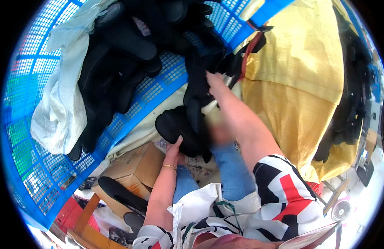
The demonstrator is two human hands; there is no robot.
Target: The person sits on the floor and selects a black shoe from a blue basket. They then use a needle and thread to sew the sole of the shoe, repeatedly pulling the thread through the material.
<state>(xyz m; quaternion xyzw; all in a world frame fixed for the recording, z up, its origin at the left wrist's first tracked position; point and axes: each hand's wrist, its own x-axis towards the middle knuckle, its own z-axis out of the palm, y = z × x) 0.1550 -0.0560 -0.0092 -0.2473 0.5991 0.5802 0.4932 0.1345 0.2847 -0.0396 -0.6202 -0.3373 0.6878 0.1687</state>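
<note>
Black piece (172,124) pinched in left hand (173,150); right hand (216,83) (openness unclear) touches another piece (196,79).

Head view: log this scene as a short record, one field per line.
Left hand: grips a black padded piece, thumb on top
Right hand: at a black strip of material; grip partly hidden
Crate: blue lattice crate, heaped with black pieces
Left side: white sack over the heap
Right side: yellow sack
Below the crate: cardboard box
Lower right: small fan
</note>
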